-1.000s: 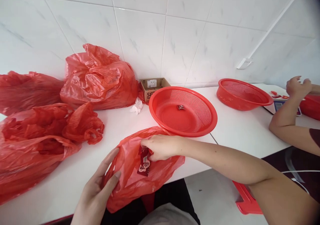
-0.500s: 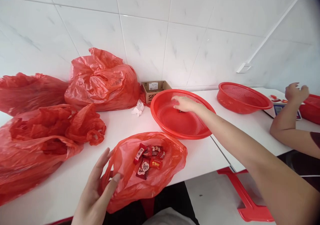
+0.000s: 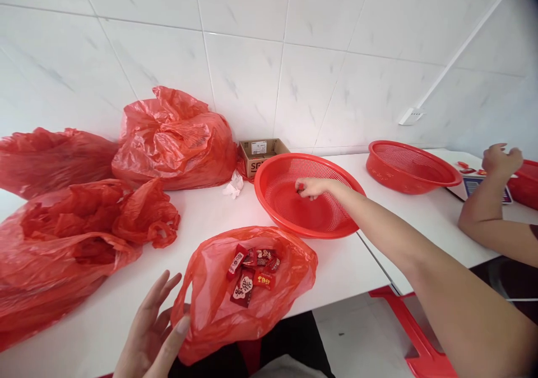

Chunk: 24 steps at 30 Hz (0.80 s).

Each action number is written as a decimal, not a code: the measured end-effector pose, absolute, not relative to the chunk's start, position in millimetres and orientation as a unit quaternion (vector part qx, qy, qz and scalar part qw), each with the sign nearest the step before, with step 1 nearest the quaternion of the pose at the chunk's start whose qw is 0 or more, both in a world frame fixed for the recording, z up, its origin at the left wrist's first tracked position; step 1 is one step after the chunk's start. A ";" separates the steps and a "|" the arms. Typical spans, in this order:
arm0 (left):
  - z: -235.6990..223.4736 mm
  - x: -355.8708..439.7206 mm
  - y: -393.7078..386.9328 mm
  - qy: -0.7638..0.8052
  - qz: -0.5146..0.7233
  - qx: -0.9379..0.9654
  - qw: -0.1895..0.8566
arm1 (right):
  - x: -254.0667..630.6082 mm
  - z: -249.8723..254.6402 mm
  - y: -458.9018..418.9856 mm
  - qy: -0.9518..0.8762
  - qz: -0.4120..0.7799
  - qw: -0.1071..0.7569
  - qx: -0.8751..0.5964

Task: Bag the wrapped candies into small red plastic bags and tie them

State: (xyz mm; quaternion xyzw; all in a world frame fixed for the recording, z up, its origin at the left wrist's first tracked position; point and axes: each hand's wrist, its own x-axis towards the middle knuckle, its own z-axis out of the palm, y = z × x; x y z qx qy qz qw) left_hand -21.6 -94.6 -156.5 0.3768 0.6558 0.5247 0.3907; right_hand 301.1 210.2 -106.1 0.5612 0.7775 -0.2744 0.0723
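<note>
My right hand (image 3: 316, 187) reaches into a round red mesh basket (image 3: 309, 196), its fingertips closed around a small red wrapped candy (image 3: 300, 188). A thin red plastic bag (image 3: 247, 322) lies open on the white table (image 3: 336, 271) in front of me. Several red-wrapped candies (image 3: 252, 269) lie inside it. My left hand (image 3: 151, 330) is open, fingers apart, at the bag's near left edge.
Several full red plastic bags (image 3: 174, 148) are heaped along the tiled wall beside a small cardboard box (image 3: 258, 155) and crumpled tissue (image 3: 234, 185). A second red basket (image 3: 409, 168) stands to the right. A co-worker's hand (image 3: 501, 162) rests further right, by another red container (image 3: 524, 183).
My right hand has moved from the bag into the basket and lowered toward its floor. The bag now lies open, showing the candies. My left hand has drawn slightly back.
</note>
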 end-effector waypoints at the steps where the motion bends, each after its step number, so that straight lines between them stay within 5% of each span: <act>1: -157.0 -24.5 -94.9 0.653 0.527 0.379 0.389 | 296.6 -96.5 203.3 0.782 -0.293 0.051 0.548; 5: -161.4 -46.4 -98.0 0.652 0.535 0.379 0.381 | 259.5 -62.0 143.6 0.808 -0.423 -0.045 0.408; 7: -163.6 -58.1 -100.1 0.663 0.521 0.385 0.375 | 234.1 -56.4 103.3 0.830 -0.440 0.001 0.341; 15: -154.3 -51.1 -104.4 0.687 0.366 0.477 0.407 | 205.3 -69.2 40.7 0.917 -0.164 -0.038 0.361; 20: -159.6 -60.1 -108.3 0.683 0.428 0.440 0.396 | 240.8 -77.3 21.7 0.884 0.012 0.056 0.464; 24: -167.2 -68.9 -116.7 0.686 0.474 0.425 0.352 | 262.8 -102.4 2.3 0.831 -0.021 0.085 0.549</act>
